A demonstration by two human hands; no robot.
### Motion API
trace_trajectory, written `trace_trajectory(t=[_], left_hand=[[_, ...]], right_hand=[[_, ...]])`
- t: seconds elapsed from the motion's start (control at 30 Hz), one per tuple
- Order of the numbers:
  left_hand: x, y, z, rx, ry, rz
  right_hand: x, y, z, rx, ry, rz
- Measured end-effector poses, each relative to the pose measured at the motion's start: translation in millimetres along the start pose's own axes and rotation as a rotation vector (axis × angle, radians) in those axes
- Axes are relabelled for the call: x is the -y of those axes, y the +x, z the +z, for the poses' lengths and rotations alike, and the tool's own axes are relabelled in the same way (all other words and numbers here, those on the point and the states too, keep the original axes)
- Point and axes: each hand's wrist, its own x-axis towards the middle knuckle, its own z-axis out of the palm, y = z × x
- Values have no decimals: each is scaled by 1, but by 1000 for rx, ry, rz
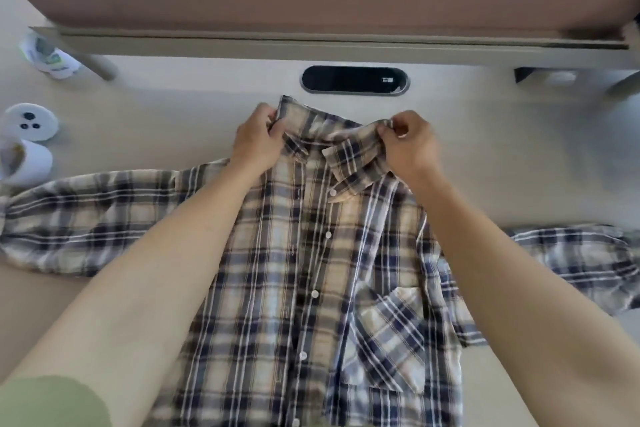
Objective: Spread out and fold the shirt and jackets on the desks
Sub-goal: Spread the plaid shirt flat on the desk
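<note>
Across the middle of the frame, on the pale desk (502, 156), we have the plaid shirt (298, 281) lying front up. Its long axis runs from the collar at upper centre down to the hem, which is cut off by the bottom edge. One sleeve (90, 218) stretches toward the left edge, and the other sleeve (581, 260) lies crumpled toward the right edge.

Both our hands sit at the top end, so the whole garment lies below the grip, toward us, and neither hand is nearer than the other. Our left hand (258, 140) curls its fingers round the left side of the collar (349, 156). Our right hand (410, 146) pinches the right collar wing between thumb and fingertips.

The collar looks rumpled and uneven, so we judge that we are still spreading out and folding has not begun. The cloth is thin, checked in beige, navy and white. The chest pocket (388, 333) at lower right is creased, and small white buttons (314, 294) run down the front.
</note>
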Motion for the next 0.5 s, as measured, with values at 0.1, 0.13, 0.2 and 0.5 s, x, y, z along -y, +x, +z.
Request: trace_trajectory(t=[0.1, 0.13, 0.2, 0.5], left_hand=[[1, 10, -1, -76, -105, -50], [1, 14, 1, -69, -95, -67], [-1, 18, 6, -49, 36, -124], [21, -45, 35, -81, 403, 332]], right_hand=[[6, 16, 11, -36, -112, -1], [5, 19, 17, -20, -211, 4], [-1, 20, 26, -13, -405, 10], [19, -60, 77, 195, -765, -137]])
